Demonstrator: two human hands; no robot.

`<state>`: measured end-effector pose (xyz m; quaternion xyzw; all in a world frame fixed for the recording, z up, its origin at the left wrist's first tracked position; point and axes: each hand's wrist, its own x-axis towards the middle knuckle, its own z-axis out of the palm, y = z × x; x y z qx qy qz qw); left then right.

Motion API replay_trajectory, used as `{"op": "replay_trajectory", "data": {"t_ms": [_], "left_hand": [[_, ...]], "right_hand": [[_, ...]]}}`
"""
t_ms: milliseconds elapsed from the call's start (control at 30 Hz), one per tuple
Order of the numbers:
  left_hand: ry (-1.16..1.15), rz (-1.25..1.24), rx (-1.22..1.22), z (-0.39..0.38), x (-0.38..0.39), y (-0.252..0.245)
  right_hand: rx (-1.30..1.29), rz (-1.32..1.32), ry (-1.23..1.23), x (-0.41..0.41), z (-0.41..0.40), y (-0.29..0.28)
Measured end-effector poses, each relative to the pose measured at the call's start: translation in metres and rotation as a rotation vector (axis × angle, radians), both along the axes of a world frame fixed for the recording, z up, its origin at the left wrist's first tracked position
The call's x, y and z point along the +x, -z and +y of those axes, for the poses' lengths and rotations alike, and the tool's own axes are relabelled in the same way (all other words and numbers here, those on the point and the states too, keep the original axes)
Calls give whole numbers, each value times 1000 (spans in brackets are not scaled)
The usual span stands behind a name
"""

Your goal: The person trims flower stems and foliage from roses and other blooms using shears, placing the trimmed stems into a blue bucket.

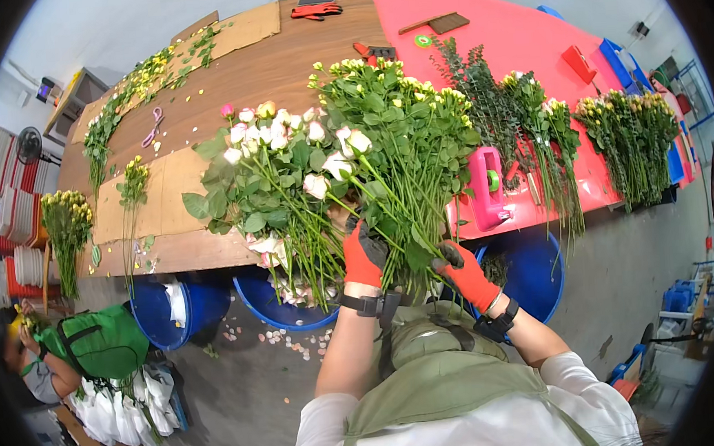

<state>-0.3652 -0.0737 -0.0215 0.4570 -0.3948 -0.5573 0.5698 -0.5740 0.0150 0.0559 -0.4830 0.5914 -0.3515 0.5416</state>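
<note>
My left hand, in an orange-red glove with a dark palm, is closed around green stems at the front of the table. Those stems belong to several white roses with pink edges, their heads pointing up and left. My right hand, gloved alike, pinches the lower ends of the same stems beside a large leaf; its fingertips are partly hidden. To the left lies a pile of white-pink roses. Behind and to the right spreads a heap of yellow-budded spray roses. A pink tape dispenser stands right of my hands.
Blue bins stand under the table edge, with fallen petals on the floor. Eucalyptus and tied bunches lie on the pink cover. Purple scissors lie left. Another person's arm shows at far left.
</note>
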Motion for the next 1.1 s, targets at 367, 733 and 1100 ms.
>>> {"op": "replay_trajectory", "data": {"t_ms": [367,733,1100], "left_hand": [[177,701,142,11,-31,-39],[32,995,368,4,-60,-88],[101,832,341,11,-35,-95]], "right_hand": [[-261,452,-34,-10,11,-17],[-490,956,-170,-12,23,-54],[-198,419,-258,-7,21,-40]]}}
